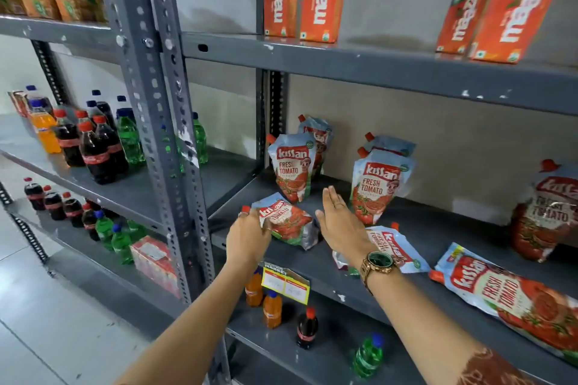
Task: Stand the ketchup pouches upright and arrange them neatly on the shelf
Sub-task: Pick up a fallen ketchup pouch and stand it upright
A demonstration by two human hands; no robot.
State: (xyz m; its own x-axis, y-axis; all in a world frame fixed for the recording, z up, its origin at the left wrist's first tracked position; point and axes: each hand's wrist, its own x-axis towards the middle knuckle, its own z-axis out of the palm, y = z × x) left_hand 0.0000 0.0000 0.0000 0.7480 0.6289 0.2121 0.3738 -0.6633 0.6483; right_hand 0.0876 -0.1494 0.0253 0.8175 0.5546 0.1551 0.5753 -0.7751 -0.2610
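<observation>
Now, left hand (247,236) grips flat red-and-blue plastic ketchup pouch (286,223) at spout end; right hand (339,222) open beside. Lift w/ both, seat base on grey metal shelf (422,228).

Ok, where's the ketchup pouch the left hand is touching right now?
The ketchup pouch lies flat near the front left corner of the middle shelf, under the left hand fingers, just left of the open right hand.

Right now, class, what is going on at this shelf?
A person is tidying red-and-blue ketchup pouches on a grey metal shelf. The left hand grips a fallen pouch near its red cap; the right hand hovers open beside it. Several pouches stand at the back; others lie flat.
</observation>
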